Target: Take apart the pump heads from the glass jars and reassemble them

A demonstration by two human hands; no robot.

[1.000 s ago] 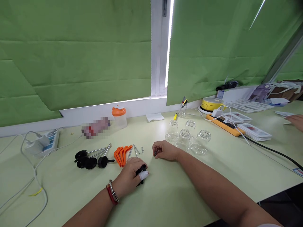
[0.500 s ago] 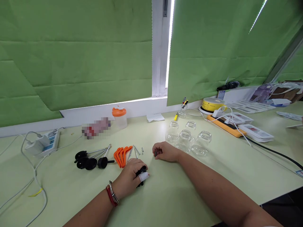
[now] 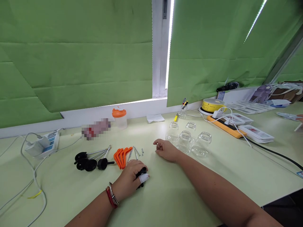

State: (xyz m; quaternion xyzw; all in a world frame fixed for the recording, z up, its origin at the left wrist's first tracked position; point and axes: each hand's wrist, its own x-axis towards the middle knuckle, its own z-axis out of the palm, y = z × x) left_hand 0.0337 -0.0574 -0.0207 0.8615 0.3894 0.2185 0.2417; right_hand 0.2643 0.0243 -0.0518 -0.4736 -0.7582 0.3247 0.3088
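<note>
My left hand [image 3: 133, 174] is wrapped round a black plastic part [image 3: 142, 171], mostly hidden by the fingers, with a white wrap on the thumb. My right hand [image 3: 166, 150] pinches a small spring [image 3: 156, 146] just above the table. A tiny speck [image 3: 155, 158] lies below those fingertips. Left of my hands are orange curved handles [image 3: 122, 157], metal rods [image 3: 136, 152] and small metal nuts [image 3: 142, 152]. Farther left, black lidded pieces with metal rods [image 3: 91, 164] lie by a black cup-shaped part [image 3: 102, 163]. Several glass jars [image 3: 185, 138] stand behind my right hand.
An orange-lidded cup [image 3: 119, 118] and a paper sheet [image 3: 155, 118] are at the back. Screwdrivers stand in a jar [image 3: 183, 111]. A power strip [image 3: 226, 126] with cables lies right, another power strip [image 3: 50, 143] left. Another person's hand [image 3: 300, 118] shows at the right edge.
My right hand has lifted slightly and turned, bringing the spring up from the table. A tiny speck now shows beneath it. My left hand stays put; the other person's hand shows more.
</note>
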